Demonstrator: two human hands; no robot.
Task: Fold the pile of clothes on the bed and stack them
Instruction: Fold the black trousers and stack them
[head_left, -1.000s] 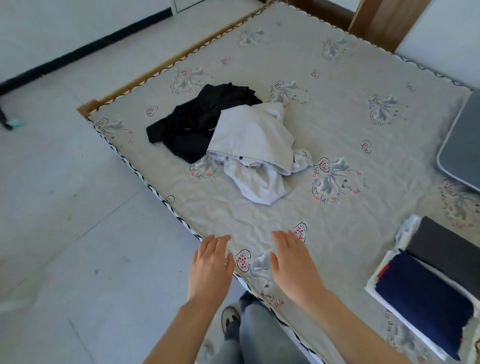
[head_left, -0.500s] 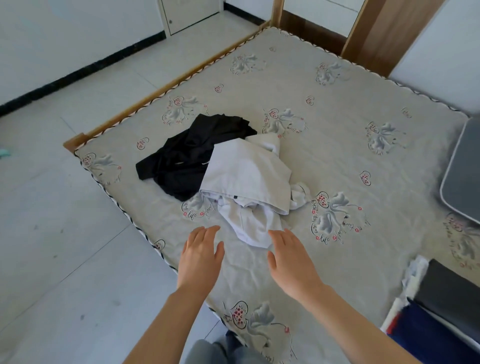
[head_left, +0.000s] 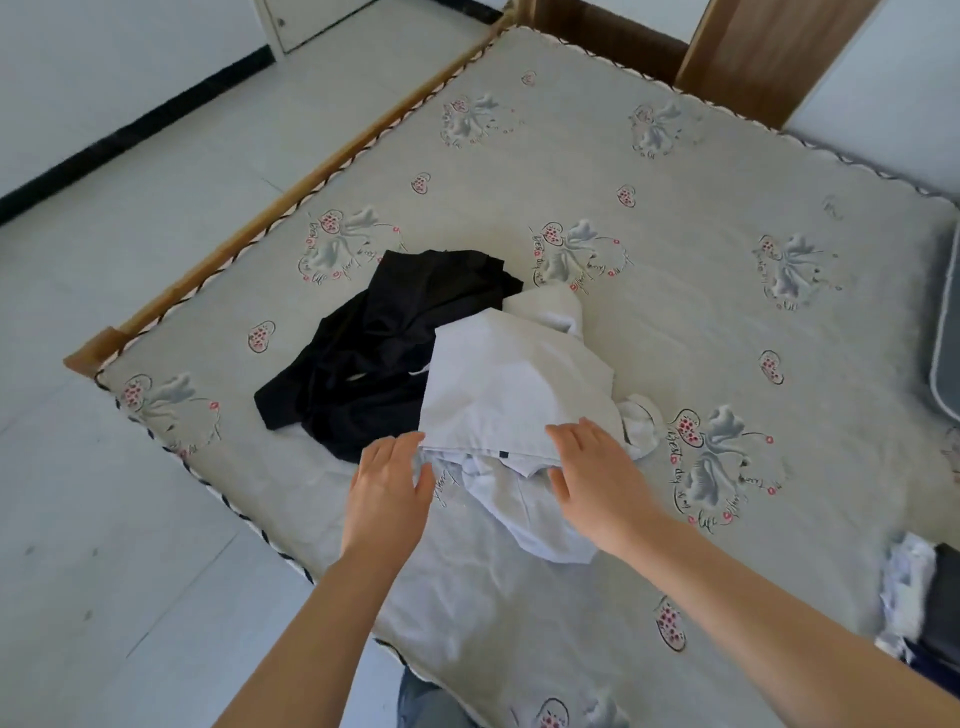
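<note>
Crumpled white garment (head_left: 519, 395) mid-bed (head_left: 727, 338), long axis running from the near edge up and away, near tail pointing toward the camera. Black garment (head_left: 384, 343) bunched just left, partly under the white one. Left hand (head_left: 387, 483) flat, fingers straight, tips at the white hem. Right hand (head_left: 597, 473) flat, fingers extended, resting on the cloth. Folded stack (head_left: 930, 597) at the right edge, mostly cut off.
</note>
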